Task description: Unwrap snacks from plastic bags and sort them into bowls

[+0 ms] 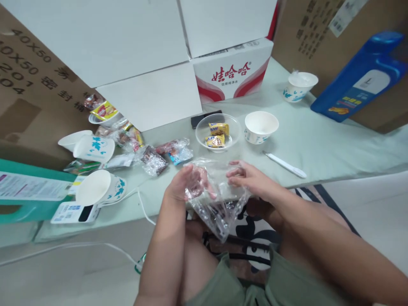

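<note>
A thin clear plastic bag or film [223, 216] hangs crumpled between my two hands, its lower part drooping to a point over my lap. My left hand [193, 182] is at its left side, fingers curved and seen partly through the plastic. At the opposite edge, my right hand [244, 178] has bent fingers holding the plastic. Just beyond stands a clear round bowl [202, 142] with two yellow wrapped snacks [216, 140] inside. To its right are a white paper bowl [261, 123] with a leaf print and a white pen-like cutter [285, 165].
Wrapped snacks [154, 160] lie left of the clear bowl. Tipped paper bowls [95, 146] and a white device [75, 212] with a cable are further left. White boxes [149, 93] line the back. A blue bottle [360, 80] leans at right, near another paper bowl [298, 91].
</note>
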A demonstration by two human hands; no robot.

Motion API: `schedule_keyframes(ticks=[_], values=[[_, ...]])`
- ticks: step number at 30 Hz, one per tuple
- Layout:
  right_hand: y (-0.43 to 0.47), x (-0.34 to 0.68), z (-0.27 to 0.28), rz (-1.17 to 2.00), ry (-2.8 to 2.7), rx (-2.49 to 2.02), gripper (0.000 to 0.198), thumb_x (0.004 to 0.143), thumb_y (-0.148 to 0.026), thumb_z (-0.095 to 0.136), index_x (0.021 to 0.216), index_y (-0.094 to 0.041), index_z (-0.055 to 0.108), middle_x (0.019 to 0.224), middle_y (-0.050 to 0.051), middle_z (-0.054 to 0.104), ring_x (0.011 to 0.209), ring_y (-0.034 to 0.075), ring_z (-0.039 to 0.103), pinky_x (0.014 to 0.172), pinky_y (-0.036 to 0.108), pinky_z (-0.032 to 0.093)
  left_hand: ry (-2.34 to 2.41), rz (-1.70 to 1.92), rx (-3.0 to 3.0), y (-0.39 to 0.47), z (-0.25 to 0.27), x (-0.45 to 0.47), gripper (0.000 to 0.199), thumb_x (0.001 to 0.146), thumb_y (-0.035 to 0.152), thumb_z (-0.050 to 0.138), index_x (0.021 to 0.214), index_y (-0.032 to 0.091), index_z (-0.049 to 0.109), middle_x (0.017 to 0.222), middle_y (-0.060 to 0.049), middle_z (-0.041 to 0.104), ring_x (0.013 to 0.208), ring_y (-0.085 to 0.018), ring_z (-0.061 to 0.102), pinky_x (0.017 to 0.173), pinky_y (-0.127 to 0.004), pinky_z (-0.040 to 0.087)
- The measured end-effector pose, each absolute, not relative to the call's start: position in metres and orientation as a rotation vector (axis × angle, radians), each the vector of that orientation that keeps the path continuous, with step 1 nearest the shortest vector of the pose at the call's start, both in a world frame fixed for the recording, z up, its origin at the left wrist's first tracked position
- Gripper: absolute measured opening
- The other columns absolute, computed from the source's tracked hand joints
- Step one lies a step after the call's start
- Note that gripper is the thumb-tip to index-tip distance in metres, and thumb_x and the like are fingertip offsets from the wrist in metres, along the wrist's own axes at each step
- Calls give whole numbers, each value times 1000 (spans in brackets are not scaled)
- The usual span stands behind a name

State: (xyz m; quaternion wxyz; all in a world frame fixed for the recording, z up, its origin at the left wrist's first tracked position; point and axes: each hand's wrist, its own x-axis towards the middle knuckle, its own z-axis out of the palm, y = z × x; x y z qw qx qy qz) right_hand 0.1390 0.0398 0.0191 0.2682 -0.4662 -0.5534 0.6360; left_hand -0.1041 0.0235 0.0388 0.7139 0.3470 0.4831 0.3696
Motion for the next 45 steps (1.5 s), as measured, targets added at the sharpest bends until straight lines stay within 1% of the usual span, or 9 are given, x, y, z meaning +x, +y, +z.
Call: schedule_keyframes(ticks=[3,8,15,21,26,30,33,39,45], values=[[51,150,21,1608,-1400,-1368,27,73,-34,69,96,-21,65,69,-3,61,51,12,54,48,25,46,1099,743,906,32,41,-96,54,61,71,74,67,19,60,66,-9,74,30,-7,36,29,-22,21],[67,192,26,1350,-1265,-1515,15,76,-36,61,74,-22,61,61,-5,52,43,8,38,41,23,32,1387,801,1113,41,40,-100,36,63,43,85,81,19,64,78,-4,74,62,-13,61,55,-22,46],[67,217,18,1147,-1633,-1365,36,72,-31,71,108,-24,67,106,6,75,86,21,68,78,37,56,1443,776,1279,50,36,-89,32,68,44,81,81,19,67,60,-2,67,57,-14,57,55,-24,35],[75,214,27,1192,-1372,-1412,29,84,-48,62,80,-20,67,56,-3,57,41,11,48,43,26,40,1377,787,1237,54,35,-90,34,63,37,86,79,19,63,60,3,62,56,-11,55,56,-22,39],[79,216,28,1166,-1026,-1404,32,82,-54,66,81,-22,63,48,-7,45,36,8,34,34,23,23,1365,1083,1056,54,38,-87,46,53,26,91,89,22,62,65,7,56,56,-7,52,54,-19,41],[75,211,29,1147,-884,-1331,32,86,-57,63,83,-26,57,52,-7,48,34,8,31,33,24,21,1236,1455,742,52,44,-69,55,59,39,87,101,29,54,90,4,62,78,-12,65,65,-22,53],[67,204,30,1115,-906,-1228,32,89,-58,60,84,-26,55,53,-7,51,33,7,32,33,24,22,1239,1278,626,50,44,-56,61,64,55,81,111,30,50,102,-2,64,94,-21,69,69,-30,58],[53,192,26,1125,-866,-1031,34,87,-58,66,82,-27,53,54,-7,59,28,7,32,29,24,19,1393,1009,802,43,35,-52,102,56,20,91,140,35,35,113,-4,63,93,-19,69,72,-28,55],[62,201,32,1163,-695,-1026,32,87,-57,66,85,-29,50,65,-6,67,28,6,32,28,24,21,1340,821,871,40,38,-62,118,62,26,92,154,30,20,98,-6,73,82,-17,71,69,-27,50]])
